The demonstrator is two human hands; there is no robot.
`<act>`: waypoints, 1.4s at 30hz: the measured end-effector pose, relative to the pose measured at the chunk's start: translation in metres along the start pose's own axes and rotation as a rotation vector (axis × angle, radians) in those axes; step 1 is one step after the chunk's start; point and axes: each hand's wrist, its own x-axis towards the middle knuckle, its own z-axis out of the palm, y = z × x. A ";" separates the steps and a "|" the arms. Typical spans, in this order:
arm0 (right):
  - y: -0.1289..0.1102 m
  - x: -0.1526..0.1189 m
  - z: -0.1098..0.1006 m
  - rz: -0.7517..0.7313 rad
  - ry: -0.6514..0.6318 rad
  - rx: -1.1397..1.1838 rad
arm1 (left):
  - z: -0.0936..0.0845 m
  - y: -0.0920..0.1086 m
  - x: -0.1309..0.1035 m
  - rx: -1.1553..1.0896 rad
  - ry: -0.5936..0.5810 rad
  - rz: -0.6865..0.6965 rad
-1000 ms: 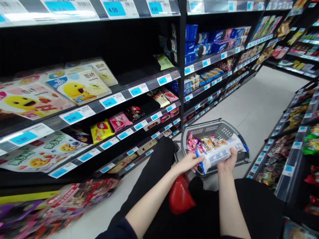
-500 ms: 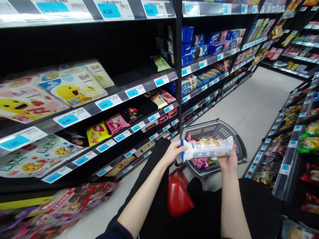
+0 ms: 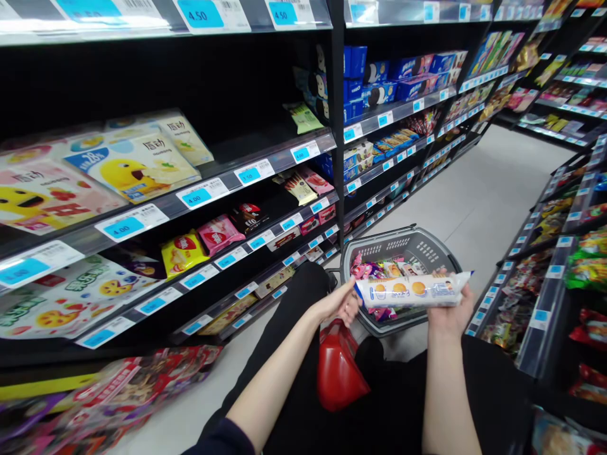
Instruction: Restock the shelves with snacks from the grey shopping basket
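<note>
A long white packet (image 3: 408, 291) with round orange biscuits and blue print lies level across both hands. My left hand (image 3: 342, 303) has its fingers curled at the packet's blue left end. Around the right end and underside, my right hand (image 3: 450, 308) grips the packet. Below and behind it stands a grey basket (image 3: 448, 253) on the floor, holding colourful wrapped snacks (image 3: 367, 268). The packet hides part of the basket's contents. A shiny red object (image 3: 339, 373) sits between the legs, under my left hand.
Shelves with price tags (image 3: 203, 193) run along the left, bearing flat snack packs (image 3: 137, 167) and blue biscuit boxes (image 3: 355, 76). A low shelf of bagged snacks (image 3: 516, 297) stands at the right. A pale floor aisle (image 3: 478, 183) leads away between them.
The packet has shifted slightly right along with both hands. Its printed face has turned, and the fingers of my left hand have curled lower at its end.
</note>
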 end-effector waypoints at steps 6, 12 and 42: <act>-0.011 -0.009 -0.009 -0.105 -0.261 0.063 | 0.005 -0.018 0.014 -0.338 -0.176 -0.394; -0.011 -0.014 -0.003 -0.114 -0.527 0.135 | 0.007 -0.039 0.027 -0.657 -0.348 -0.493; 0.009 0.009 -0.004 0.160 -0.036 -0.560 | 0.002 0.015 0.009 -0.363 0.438 0.578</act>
